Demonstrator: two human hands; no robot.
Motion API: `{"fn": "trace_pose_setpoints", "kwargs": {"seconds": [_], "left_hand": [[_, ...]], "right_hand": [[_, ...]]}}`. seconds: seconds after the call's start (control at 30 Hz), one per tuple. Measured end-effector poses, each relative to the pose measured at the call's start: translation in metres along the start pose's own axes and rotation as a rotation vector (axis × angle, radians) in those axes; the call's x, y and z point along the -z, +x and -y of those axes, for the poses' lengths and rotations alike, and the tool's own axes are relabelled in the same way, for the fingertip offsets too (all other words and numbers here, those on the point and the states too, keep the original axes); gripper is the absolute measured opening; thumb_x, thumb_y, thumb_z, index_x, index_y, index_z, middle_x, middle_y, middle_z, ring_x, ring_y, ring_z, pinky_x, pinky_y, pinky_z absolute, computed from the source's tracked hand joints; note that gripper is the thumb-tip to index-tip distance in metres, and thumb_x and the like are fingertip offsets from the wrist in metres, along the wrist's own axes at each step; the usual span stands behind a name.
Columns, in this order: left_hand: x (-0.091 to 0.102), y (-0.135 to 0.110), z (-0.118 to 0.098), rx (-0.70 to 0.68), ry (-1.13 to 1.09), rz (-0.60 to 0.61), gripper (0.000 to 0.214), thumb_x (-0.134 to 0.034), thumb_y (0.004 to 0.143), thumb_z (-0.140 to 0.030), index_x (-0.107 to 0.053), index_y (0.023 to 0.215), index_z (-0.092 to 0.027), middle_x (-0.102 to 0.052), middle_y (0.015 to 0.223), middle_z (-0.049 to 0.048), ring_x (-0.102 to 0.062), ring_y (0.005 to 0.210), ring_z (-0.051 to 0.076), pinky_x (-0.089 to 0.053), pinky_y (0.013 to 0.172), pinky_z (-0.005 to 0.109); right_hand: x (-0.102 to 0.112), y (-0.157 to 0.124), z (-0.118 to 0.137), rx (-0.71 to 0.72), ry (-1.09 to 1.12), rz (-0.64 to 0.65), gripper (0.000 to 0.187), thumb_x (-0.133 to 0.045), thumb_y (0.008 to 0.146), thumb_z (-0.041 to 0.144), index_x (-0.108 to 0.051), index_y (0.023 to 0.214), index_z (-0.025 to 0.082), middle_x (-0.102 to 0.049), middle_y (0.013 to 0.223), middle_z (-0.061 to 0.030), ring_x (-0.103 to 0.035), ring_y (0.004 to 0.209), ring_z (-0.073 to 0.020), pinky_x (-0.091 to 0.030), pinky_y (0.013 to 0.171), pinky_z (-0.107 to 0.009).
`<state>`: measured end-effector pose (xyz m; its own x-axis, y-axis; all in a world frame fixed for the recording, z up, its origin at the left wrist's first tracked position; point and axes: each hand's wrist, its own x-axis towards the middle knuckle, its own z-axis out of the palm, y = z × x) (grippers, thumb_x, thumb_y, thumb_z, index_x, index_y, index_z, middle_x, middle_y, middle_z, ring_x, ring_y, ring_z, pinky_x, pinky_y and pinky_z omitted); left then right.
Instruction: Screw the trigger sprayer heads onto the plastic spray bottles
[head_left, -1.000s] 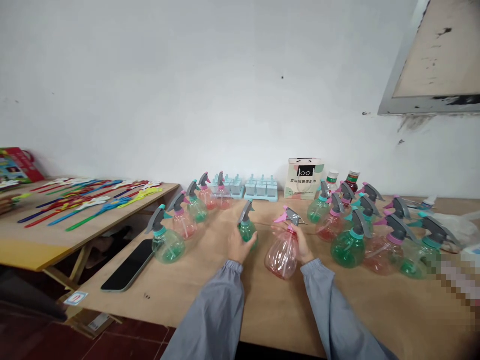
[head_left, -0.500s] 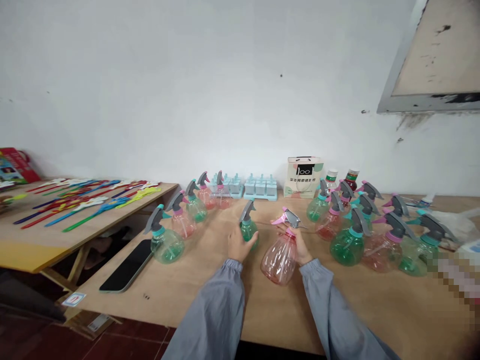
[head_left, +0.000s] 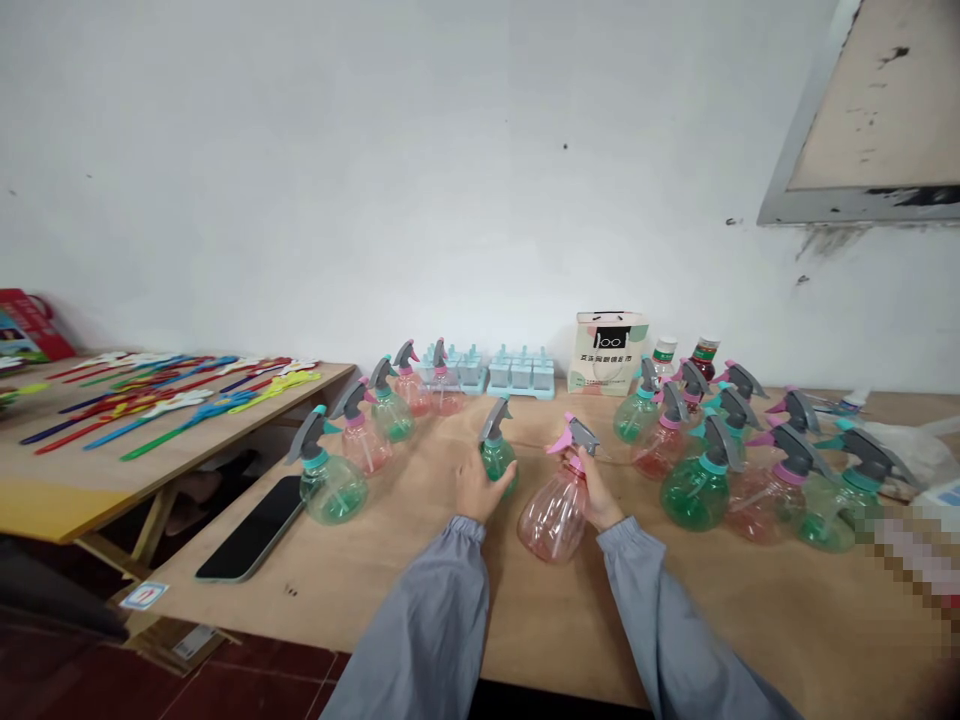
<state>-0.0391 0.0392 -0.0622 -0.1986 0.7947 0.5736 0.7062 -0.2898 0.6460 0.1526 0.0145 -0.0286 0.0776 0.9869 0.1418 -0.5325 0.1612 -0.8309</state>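
Note:
My left hand [head_left: 478, 490] is wrapped round a small green spray bottle [head_left: 496, 452] with a grey trigger head, standing on the plywood table [head_left: 525, 620]. My right hand [head_left: 600, 492] grips a pink translucent spray bottle [head_left: 553, 515] with a pink and grey trigger head, holding it near the neck beside the green one. Both grey sleeves reach in from the bottom edge.
Several green and pink spray bottles [head_left: 697, 480] crowd the table's right side; a few more [head_left: 330, 475] stand in a row at the left. A black phone [head_left: 251, 528] lies near the left edge. Blue moulds [head_left: 521, 375] and a small box [head_left: 607, 352] stand by the wall.
My right hand has shifted the pink bottle slightly left and nearer to the green one, and set it more upright. My left hand has stayed on the green bottle.

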Motion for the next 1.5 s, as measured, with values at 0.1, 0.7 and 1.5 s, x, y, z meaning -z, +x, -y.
{"fn": "trace_pose_setpoints", "kwargs": {"seconds": [0.1, 0.7, 1.5], "left_hand": [[0.0, 0.0, 0.0, 0.004, 0.0, 0.001, 0.064, -0.07, 0.075, -0.047, -0.048, 0.126, -0.016, -0.066, 0.114, 0.016, -0.064, 0.11, 0.035, -0.05, 0.092, 0.048], [0.001, 0.001, -0.001, -0.005, 0.019, 0.017, 0.064, -0.068, 0.076, -0.047, -0.046, 0.128, -0.017, -0.065, 0.118, 0.0159, -0.062, 0.114, 0.034, -0.048, 0.094, 0.047], [0.003, 0.001, -0.001, -0.016, -0.021, 0.036, 0.064, -0.066, 0.078, -0.047, -0.046, 0.13, -0.015, -0.064, 0.118, 0.0175, -0.062, 0.114, 0.036, -0.049, 0.094, 0.049]], "right_hand": [[0.003, 0.002, 0.001, 0.019, 0.021, -0.064, 0.046, -0.079, 0.058, 0.06, -0.068, 0.084, 0.024, -0.074, 0.078, -0.0014, -0.067, 0.069, -0.0187, -0.055, 0.061, -0.03], [0.001, -0.003, 0.005, 0.02, -0.028, 0.039, 0.036, -0.077, 0.064, 0.049, -0.071, 0.089, 0.025, -0.075, 0.088, -0.0014, -0.067, 0.079, -0.0181, -0.055, 0.069, -0.029], [0.037, 0.014, 0.005, 0.813, -0.787, -0.397, 0.061, -0.06, 0.083, 0.049, -0.044, 0.133, 0.018, -0.053, 0.132, -0.0164, -0.053, 0.122, -0.0275, -0.04, 0.106, -0.049]]}}
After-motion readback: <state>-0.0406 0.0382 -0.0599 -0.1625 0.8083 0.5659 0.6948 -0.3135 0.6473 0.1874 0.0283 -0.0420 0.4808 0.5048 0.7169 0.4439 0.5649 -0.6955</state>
